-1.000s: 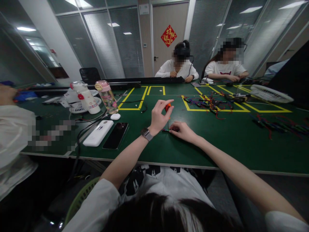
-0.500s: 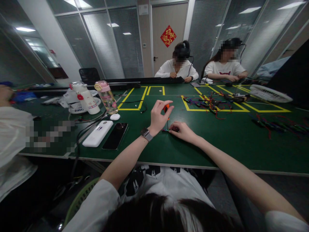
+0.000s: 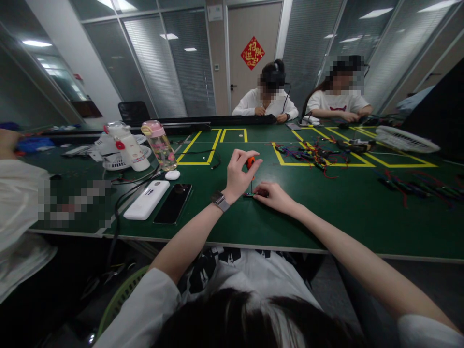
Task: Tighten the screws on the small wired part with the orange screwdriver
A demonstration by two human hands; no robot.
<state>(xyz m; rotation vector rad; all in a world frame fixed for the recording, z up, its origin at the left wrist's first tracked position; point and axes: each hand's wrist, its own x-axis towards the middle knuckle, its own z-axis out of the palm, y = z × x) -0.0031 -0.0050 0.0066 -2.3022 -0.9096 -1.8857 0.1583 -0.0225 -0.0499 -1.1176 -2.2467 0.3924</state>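
My left hand [image 3: 239, 175] is raised over the green table [image 3: 326, 212] and pinches the orange handle of a small screwdriver [image 3: 251, 164], which stands upright. Its thin shaft points down to a small dark part [image 3: 253, 194] lying on the table. My right hand [image 3: 276, 197] rests on the table and presses that part down with closed fingertips. A watch sits on my left wrist.
A white power bank [image 3: 147, 199] and a black phone [image 3: 173, 203] lie to the left, with a cable, two bottles [image 3: 159, 145] and a small fan behind. Coloured wires [image 3: 311, 157] lie in yellow-taped boxes. Two people sit across the table; another person's sleeve is at the left edge.
Almost nothing differs. My left hand's fingers shift slightly round the screwdriver handle; the right hand stays on the small part.
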